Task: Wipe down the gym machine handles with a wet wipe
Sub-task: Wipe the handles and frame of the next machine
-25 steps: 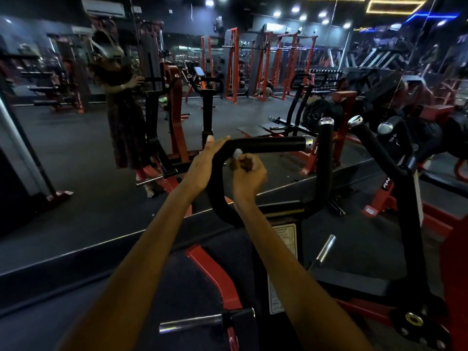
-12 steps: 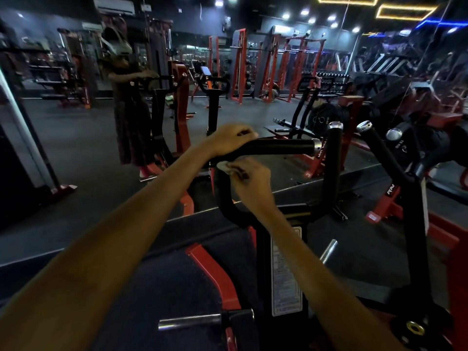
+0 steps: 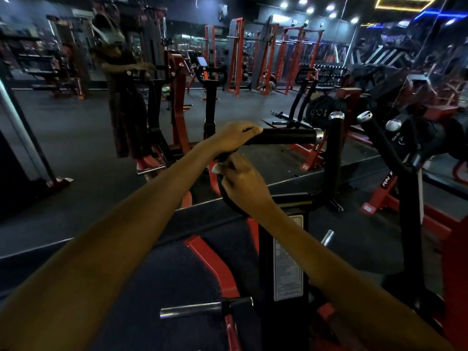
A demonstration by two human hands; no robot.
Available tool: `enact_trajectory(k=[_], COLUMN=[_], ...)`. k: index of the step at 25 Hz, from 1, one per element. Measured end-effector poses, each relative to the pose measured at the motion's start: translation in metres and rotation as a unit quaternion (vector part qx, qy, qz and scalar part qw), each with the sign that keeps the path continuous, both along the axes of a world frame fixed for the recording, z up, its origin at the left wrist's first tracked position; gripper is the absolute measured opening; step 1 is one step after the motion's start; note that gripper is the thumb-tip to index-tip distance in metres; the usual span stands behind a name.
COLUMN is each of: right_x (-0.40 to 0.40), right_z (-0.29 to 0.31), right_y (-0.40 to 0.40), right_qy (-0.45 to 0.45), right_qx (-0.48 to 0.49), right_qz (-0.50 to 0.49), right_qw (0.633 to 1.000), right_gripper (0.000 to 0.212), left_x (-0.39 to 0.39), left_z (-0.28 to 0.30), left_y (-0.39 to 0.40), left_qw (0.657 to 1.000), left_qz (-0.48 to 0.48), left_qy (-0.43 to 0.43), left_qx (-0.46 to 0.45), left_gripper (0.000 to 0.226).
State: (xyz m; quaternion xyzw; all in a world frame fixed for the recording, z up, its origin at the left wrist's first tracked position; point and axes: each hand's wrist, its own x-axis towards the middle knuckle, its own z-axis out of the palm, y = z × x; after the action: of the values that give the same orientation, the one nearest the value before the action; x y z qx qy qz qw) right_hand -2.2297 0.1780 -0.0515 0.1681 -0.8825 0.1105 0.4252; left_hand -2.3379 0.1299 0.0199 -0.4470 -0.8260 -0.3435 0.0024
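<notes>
- Gym machine [image 3: 281,262], centre to lower frame: its black upright carries the handles at reach.
- Horizontal handle [image 3: 283,136], frame centre: left hand [image 3: 234,140] curls over its near end, likely to steady it.
- Right hand [image 3: 243,181], just below: fingers pinch the wet wipe [image 3: 217,168] against the handle's curved bend for rubbing.

Dim gym hall: dark floor [image 3: 76,127], red racks [image 3: 236,54] (far wall), ceiling spotlights [image 3: 306,6], dumbbell rack [image 3: 329,69].
</notes>
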Motion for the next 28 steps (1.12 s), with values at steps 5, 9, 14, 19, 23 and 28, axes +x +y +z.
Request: enact_trajectory(k=[5,9,14,19,23,28], right_x=[0.026,0.043,0.034,0.055,0.041,0.025], right_z=[-0.035,-0.030,-0.021,-0.019,0.012,-0.019], right_y=[0.025,0.044,0.039,0.060,0.048,0.028], right_qy=[-0.013,-0.092,-0.097,-0.187,-0.150,-0.094], right_qx=[0.229,0.343,0.146,0.155,0.016,-0.182], right_qz=[0.066,0.059,0.091,0.102,0.077,0.034], right_qw=[0.971,0.933,0.980,0.965,0.986,0.978], right_gripper=[0.025,0.020,0.021,0.019,0.016,0.017], left_x=[0.001,0.000,0.000,0.001,0.002,0.006], left_z=[-0.001,-0.005,-0.008,-0.012,-0.015,-0.011], left_y=[0.000,0.001,0.001,0.000,-0.001,0.000], left_qw=[1.000,0.999,0.999,0.997,0.996,0.996], left_qz=[0.009,0.009,0.023,0.042,0.051,0.056], left_qy=[0.017,0.019,0.011,0.052,0.049,0.019], left_qx=[0.019,0.027,0.047,0.045,0.062,0.063], left_gripper=[0.036,0.037,0.038,0.037,0.035,0.037])
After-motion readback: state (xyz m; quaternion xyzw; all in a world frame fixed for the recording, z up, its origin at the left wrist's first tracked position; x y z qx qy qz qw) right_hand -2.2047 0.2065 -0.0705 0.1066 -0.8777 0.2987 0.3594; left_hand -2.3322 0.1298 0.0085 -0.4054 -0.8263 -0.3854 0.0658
